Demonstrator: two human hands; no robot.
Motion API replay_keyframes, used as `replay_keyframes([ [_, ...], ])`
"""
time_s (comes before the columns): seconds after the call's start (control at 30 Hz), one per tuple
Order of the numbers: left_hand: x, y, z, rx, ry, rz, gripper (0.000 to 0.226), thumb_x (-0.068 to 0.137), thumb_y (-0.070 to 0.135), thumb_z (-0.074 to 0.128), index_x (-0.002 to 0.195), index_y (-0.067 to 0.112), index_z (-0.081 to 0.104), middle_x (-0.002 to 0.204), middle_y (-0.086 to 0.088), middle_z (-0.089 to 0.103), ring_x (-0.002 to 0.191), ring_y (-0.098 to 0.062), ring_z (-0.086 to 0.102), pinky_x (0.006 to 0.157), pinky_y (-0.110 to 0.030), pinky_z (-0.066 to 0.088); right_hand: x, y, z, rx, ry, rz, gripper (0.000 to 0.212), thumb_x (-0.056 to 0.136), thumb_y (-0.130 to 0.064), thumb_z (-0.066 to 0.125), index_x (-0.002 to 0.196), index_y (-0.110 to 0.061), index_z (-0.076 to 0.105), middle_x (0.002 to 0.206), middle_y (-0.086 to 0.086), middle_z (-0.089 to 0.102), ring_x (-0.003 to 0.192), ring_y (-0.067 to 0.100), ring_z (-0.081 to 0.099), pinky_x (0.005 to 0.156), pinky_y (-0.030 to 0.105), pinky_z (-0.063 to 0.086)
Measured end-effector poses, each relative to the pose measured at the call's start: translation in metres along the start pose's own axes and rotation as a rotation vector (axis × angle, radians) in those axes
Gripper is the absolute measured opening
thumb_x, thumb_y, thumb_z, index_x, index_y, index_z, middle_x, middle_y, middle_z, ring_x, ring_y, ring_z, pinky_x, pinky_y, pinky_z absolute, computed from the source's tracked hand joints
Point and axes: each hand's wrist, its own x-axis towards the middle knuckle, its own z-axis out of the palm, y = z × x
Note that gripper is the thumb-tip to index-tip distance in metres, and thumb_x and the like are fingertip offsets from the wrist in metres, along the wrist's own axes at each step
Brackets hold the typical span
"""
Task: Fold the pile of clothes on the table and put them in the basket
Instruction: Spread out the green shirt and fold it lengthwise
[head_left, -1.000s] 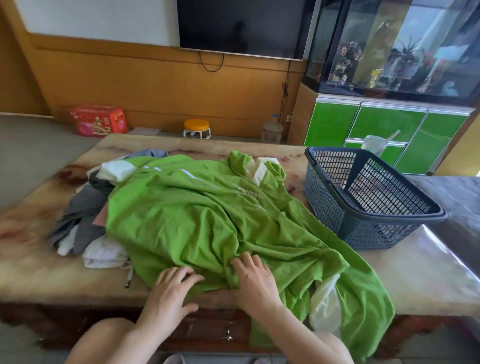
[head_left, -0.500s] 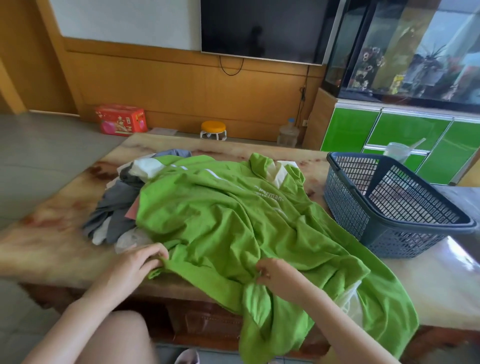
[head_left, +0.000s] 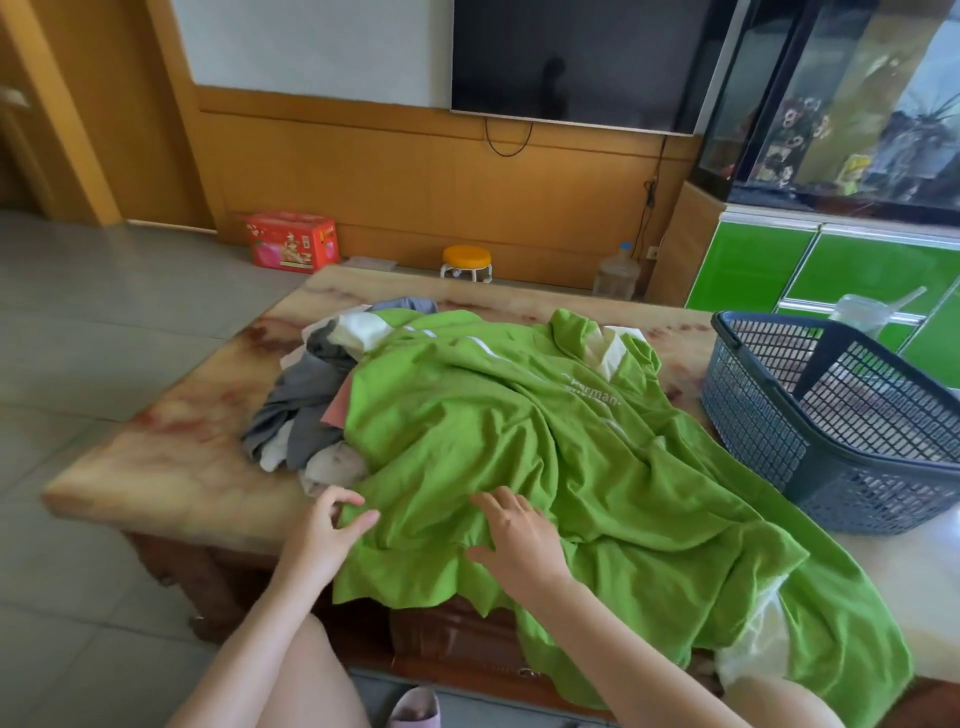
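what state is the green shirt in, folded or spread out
Spread out, not folded. The green shirt lies rumpled across the clothes pile and the table, with its near hem hanging over the table edge.

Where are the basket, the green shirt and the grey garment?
basket (head_left: 748, 426), head view, left mesh wall
green shirt (head_left: 519, 441), head view, middle of cloth
grey garment (head_left: 301, 400), head view, bunched middle

Matt green cloth shirt (head_left: 545, 441), glossy polished stone table (head_left: 171, 457), dark plastic mesh basket (head_left: 831, 431)

Left grip (head_left: 332, 532) and right grip (head_left: 519, 535) no longer pinch the green shirt (head_left: 493, 441); both lie flat on it
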Motion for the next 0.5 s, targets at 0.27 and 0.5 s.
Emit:
replay_keyframes([
  [0.27,0.01,0.003,-0.037,-0.135,0.21,0.03,0.015,0.085,0.001,0.062,0.084,0.014,0.054,0.094,-0.004,0.058,0.097,-0.02,0.051,0.077,-0.03,0.031,0.006,0.002,0.01,0.046,0.262,-0.229,0.011,0.083,-0.031,0.066,0.088,-0.023,0.07,0.084,-0.011,0.071,0.085,0.017,0.056,0.086,0.029,0.039],
  [0.5,0.01,-0.007,-0.039,0.013,0.101,0.013,0.027,0.075,-0.001,0.072,0.079,0.021,0.056,0.097,-0.001,0.057,0.096,-0.018,0.051,0.079,-0.026,0.032,0.01,-0.014,0.001,0.115,-0.023,-0.241,0.027,0.091,-0.035,0.058,0.115,-0.024,0.062,0.114,-0.008,0.062,0.112,0.01,0.05,0.099,0.025,0.036],
])
